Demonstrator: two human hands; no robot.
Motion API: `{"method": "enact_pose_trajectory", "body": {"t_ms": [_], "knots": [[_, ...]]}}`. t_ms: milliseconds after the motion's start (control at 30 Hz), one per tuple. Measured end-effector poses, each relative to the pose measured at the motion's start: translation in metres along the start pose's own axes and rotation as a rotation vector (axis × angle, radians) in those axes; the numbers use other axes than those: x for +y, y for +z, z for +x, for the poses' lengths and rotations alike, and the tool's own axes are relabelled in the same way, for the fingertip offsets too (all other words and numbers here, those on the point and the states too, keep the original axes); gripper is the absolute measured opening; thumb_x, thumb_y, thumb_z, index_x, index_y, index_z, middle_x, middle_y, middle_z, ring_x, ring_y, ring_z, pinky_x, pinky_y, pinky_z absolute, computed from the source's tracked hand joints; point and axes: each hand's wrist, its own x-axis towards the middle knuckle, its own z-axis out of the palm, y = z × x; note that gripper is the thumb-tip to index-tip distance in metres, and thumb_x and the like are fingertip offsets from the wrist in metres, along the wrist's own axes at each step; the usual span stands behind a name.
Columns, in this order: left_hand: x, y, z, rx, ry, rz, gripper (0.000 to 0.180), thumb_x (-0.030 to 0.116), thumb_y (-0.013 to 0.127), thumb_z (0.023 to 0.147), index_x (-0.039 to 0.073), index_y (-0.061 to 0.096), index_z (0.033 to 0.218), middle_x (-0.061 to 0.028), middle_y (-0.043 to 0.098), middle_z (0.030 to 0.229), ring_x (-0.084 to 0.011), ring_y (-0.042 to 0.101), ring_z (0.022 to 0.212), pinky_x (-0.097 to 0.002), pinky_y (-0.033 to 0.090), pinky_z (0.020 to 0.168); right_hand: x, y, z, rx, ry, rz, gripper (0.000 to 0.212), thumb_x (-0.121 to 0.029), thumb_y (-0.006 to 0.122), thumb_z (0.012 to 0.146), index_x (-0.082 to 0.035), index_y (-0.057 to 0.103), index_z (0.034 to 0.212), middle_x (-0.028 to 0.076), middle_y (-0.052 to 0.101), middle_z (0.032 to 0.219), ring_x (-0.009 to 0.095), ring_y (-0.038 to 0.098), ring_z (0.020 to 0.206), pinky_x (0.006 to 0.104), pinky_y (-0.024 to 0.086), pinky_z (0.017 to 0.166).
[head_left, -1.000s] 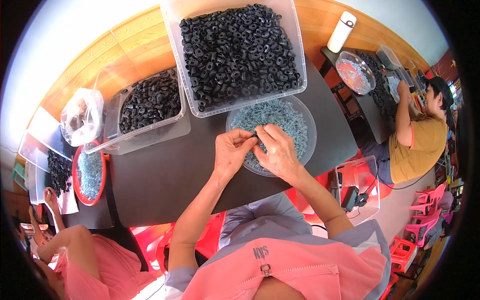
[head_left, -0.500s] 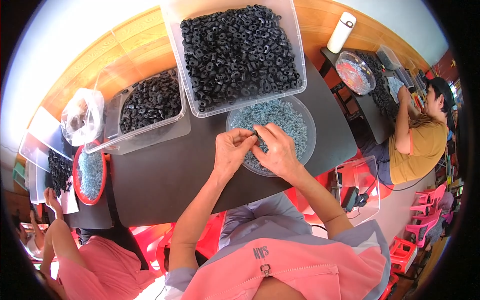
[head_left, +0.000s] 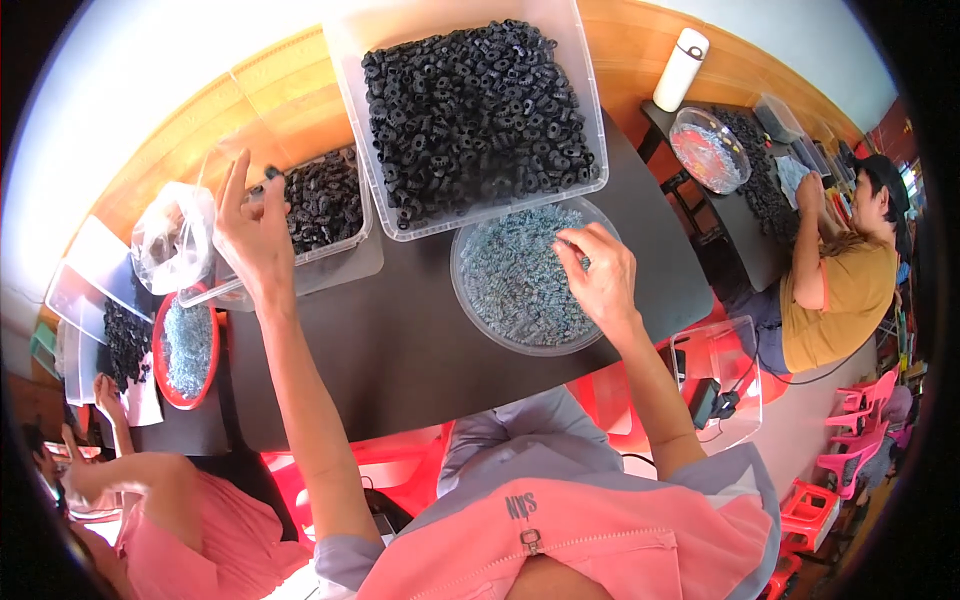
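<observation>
My left hand [head_left: 258, 235] is raised over the near side of the smaller clear bin [head_left: 345, 240], which holds black plastic parts [head_left: 325, 195]. Its fingers are spread, and one small black part [head_left: 273, 172] shows at the thumb tip, apparently loose from any grip. My right hand [head_left: 605, 272] hovers above the right side of a round clear bowl [head_left: 530, 348] full of small pale-blue coils [head_left: 515, 275] that look like springs. Thumb and fingertips are pinched together there; what lies between them, if anything, is too small to make out.
A large clear bin [head_left: 480, 215] of black parts stands at the far middle, overhanging the bowl. A plastic bag [head_left: 172, 240] and a red-rimmed basin [head_left: 158, 350] sit left on the dark table [head_left: 400, 360]. Co-workers sit on both sides; a white flask [head_left: 682, 70] stands far right.
My hands were together over the bowl, working on a small dark part. The left has swung left to the smaller bin and opened; the right has shifted slightly right above the coils.
</observation>
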Motion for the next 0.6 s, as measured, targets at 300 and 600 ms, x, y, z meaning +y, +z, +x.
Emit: {"method": "enact_pose_trajectory", "body": {"t_ms": [300, 600], "knots": [[0.032, 0.045, -0.096, -0.25, 0.158, -0.286, 0.033, -0.01, 0.064, 0.073, 0.006, 0.064, 0.103, -0.0056, 0.062, 0.094, -0.0036, 0.045, 0.054, -0.0185, 0.037, 0.045, 0.014, 0.02, 0.055, 0.02, -0.015, -0.087, 0.027, -0.008, 0.07, 0.072, -0.008, 0.062, 0.098, 0.008, 0.053, 0.085, 0.03, 0.06, 0.068, 0.0406, 0.047, 0.058], [0.014, 0.075, -0.15, -0.656, -0.364, -0.614, 0.017, 0.001, 0.061, 0.084, 0.0, 0.065, 0.1, -0.0003, 0.065, 0.083, 0.0012, 0.042, 0.052, -0.016, 0.036, 0.045, 0.021, 0.031, 0.062, 0.075, -0.136, -0.187, 0.015, -0.008, 0.063, 0.08, -0.006, 0.062, 0.095, 0.009, 0.052, 0.083, 0.029, 0.06, 0.071, 0.04, 0.048, 0.058]]}}
